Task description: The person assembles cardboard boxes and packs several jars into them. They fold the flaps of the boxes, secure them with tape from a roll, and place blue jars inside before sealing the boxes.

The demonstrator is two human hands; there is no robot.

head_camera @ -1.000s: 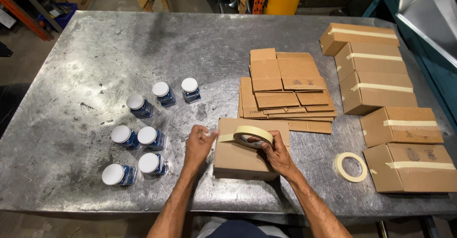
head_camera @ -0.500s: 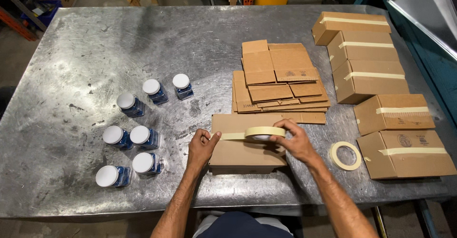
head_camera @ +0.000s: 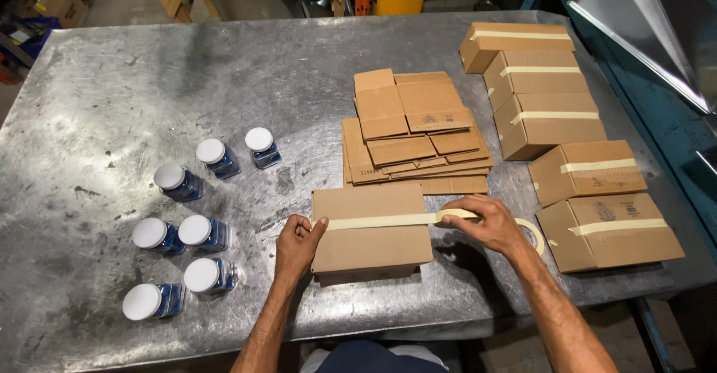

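Tape (head_camera: 381, 221) spans the box (head_camera: 371, 229) top; left hand (head_camera: 296, 244) fingers press its end, right hand (head_camera: 482, 225) fingers clamp the tape roll (head_camera: 457, 214) past the opposite edge.

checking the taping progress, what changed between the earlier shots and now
The right hand has drawn the tape roll from mid-box past the box's right edge, so the tape strip now runs across the whole top of the cardboard box. The left hand has stayed pressed on the strip's left end. The jars, flat cardboard stack, sealed boxes and spare tape roll have not moved.
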